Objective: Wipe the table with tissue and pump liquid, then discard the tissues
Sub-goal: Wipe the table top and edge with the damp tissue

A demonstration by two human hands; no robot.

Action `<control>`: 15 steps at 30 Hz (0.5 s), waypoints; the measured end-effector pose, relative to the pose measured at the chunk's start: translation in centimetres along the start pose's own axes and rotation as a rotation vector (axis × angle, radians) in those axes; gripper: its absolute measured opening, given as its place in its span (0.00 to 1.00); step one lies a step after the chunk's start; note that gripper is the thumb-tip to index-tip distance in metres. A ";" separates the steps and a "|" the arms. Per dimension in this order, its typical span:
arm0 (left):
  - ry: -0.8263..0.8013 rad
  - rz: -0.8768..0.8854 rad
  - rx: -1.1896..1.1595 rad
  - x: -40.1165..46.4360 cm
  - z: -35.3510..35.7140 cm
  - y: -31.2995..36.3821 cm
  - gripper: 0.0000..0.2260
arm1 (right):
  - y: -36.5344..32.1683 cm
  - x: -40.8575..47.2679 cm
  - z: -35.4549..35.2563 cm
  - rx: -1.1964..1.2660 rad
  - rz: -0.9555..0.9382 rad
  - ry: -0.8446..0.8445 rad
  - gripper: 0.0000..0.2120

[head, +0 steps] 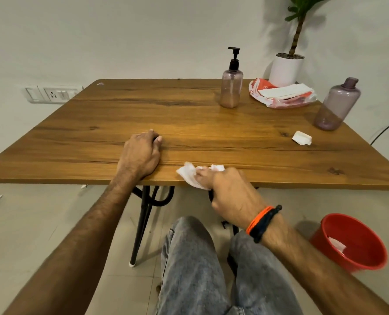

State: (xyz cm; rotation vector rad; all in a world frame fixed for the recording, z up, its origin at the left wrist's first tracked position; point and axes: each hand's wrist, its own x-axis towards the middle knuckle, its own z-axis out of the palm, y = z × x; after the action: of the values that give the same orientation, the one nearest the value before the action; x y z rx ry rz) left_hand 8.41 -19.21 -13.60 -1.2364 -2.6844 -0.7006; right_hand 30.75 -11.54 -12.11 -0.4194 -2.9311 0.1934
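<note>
A: Containers first. We see a red bucket [352,244] on the floor at right w/ a white tissue scrap [336,244] lying inside. Pump bottle [231,84] upright at the far side of the table, pinkish liquid in roughly the lower third, black nozzle pointing left. Second purple bottle [335,105], no pump, stands tilted-looking near the right edge, low liquid level.

B: Agreed. We also note the orange-white tissue pack [282,95] lying open beside the pump bottle, white sheets showing on top. A folded white wad [302,138] sits apart, near the purple bottle.

A: Task item: crumpled tissue [190,175] at the near table edge, partly overhanging it. Long axis runs approx left-right along the edge; loose end points left.

B: Hands. Right hand [231,193], bands at the wrist, fingers curled round the tissue, pinching it against the edge. Left hand [142,154] rests on the tabletop just left of it, fingers curled under, holding nothing we can see; a dark shape beneath the fingers, can't tell what.

A: Surface: wooden table [98,133], dark grain, black metal legs. Room: pale wall, socket plate [52,93] at left, potted plant [287,64] in a white pot behind the table's far right corner, tiled floor, our jeans at bottom.
</note>
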 end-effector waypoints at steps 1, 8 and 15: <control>0.004 0.004 0.002 0.0 0.0 0.0 0.18 | -0.4 -0.2 0.1 0.023 -0.056 -0.001 0.28; 0.011 0.004 -0.018 0.0 0.0 -0.1 0.17 | 3.0 3.5 -1.7 0.470 0.129 0.276 0.28; 0.008 0.002 -0.024 0.1 0.0 -0.1 0.18 | 6.7 9.1 -0.3 0.112 0.308 0.001 0.24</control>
State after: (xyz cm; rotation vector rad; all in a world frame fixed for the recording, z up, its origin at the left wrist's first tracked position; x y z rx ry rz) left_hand 8.21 -19.17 -13.65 -1.2381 -2.6758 -0.7380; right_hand 24.00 -2.56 -11.44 -0.8508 -2.8211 0.3948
